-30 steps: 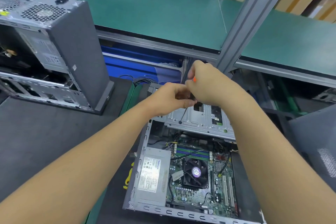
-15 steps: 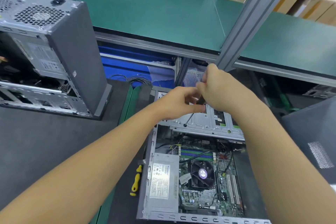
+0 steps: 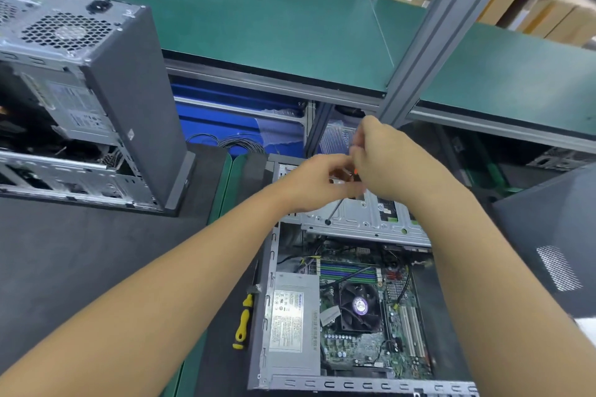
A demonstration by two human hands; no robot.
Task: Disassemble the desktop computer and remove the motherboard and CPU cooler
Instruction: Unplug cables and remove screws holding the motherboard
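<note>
Both hands meet at the centre of the frame. The right hand (image 3: 395,167) curls around the handle of a screwdriver (image 3: 335,210), and the left hand (image 3: 317,182) pinches its shaft just below. Since 0.5 s earlier the tip has stayed on the same spot of the silver drive cage (image 3: 371,219). The right hand is now blurred and a sliver of orange handle shows.

A dark mat covers the table (image 3: 96,267), with a yellow screwdriver (image 3: 242,324) just left of the case. A green shelf (image 3: 258,10) and a grey post (image 3: 435,35) stand behind, with 1 more tower (image 3: 122,80) at upper left.

The desktop computer (image 3: 269,325) lies on its side at lower centre. Its motherboard (image 3: 358,346), CPU cooler (image 3: 359,304) and power supply (image 3: 292,316) are exposed.
</note>
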